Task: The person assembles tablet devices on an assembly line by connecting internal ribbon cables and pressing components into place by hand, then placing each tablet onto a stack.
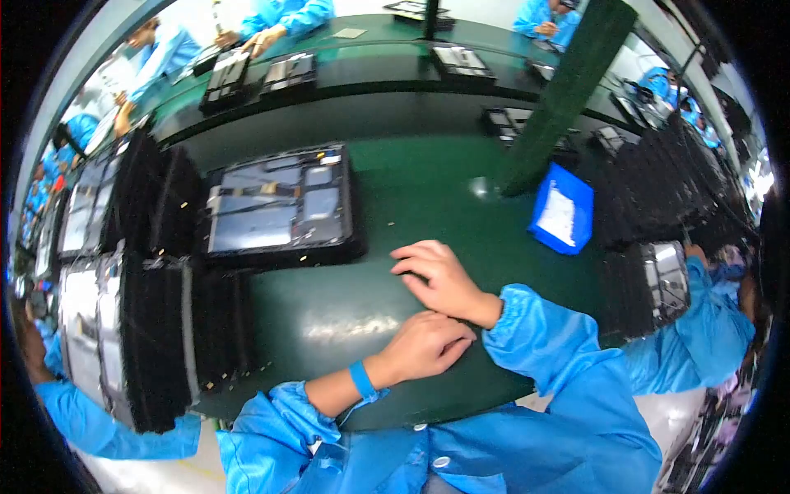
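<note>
My right hand (440, 276) is over the green tabletop (370, 300), palm down. Its fingers are a little apart, bent at the tips, and hold nothing. Just below it my left hand (424, 346), with a blue band (360, 379) around the wrist, rests on the table near its front edge. The left fingers are curled in and the thumb lies alongside them; no object shows in them. The two hands cross close together, left fingers by the right wrist. Nearest to them, up and left, lies a flat black tray (354, 214) carrying an opened tablet-like device (255, 226) with silver panels.
Tall stacks of black trays (156, 337) stand at the left, more trays (658, 181) at the right. A blue bin (580, 218) with white contents sits beside a green post (568, 95). Farther back is a raised shelf (370, 70) with devices. Co-workers' blue sleeves (699, 329) flank both sides.
</note>
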Tool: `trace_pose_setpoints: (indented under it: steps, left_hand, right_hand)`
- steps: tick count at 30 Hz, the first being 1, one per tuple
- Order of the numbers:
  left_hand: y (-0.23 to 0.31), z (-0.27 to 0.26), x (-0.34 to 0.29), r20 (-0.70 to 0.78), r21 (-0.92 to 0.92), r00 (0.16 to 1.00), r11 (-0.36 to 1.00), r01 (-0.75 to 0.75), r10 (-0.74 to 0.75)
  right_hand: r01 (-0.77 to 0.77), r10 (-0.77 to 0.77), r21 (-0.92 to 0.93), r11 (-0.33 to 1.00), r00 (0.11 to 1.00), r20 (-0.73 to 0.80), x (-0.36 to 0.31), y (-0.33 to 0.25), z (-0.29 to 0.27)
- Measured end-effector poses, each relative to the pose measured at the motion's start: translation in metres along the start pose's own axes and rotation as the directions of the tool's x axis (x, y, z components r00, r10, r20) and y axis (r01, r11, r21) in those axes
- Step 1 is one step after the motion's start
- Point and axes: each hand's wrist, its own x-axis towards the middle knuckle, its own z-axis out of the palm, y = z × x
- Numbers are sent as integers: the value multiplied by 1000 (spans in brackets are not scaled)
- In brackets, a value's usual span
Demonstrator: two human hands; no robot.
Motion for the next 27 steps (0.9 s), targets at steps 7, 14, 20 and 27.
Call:
trace_pose_setpoints:
  steps: [7, 14, 20, 27]
  left_hand:
    - [-6, 9, 5, 36, -85, 999, 996, -18, 21]
    - [-7, 7, 8, 48, -174, 999, 984, 34, -26]
    - [-7, 4, 9, 19, -286, 994, 952, 110, -109]
    - [-6, -4, 8, 21, -344, 985, 924, 167, -170]
  right_hand:
    - [-63, 62, 50, 997, 998, 19, -5, 2, -3]
    - [-168, 192, 274, 947, 979, -64, 11, 20, -23]
    - [-236, 385, 489, 840, 893, -231, 37, 73, -36]
    - [-304, 268, -106, 947, 926, -268, 137, 104, -69]
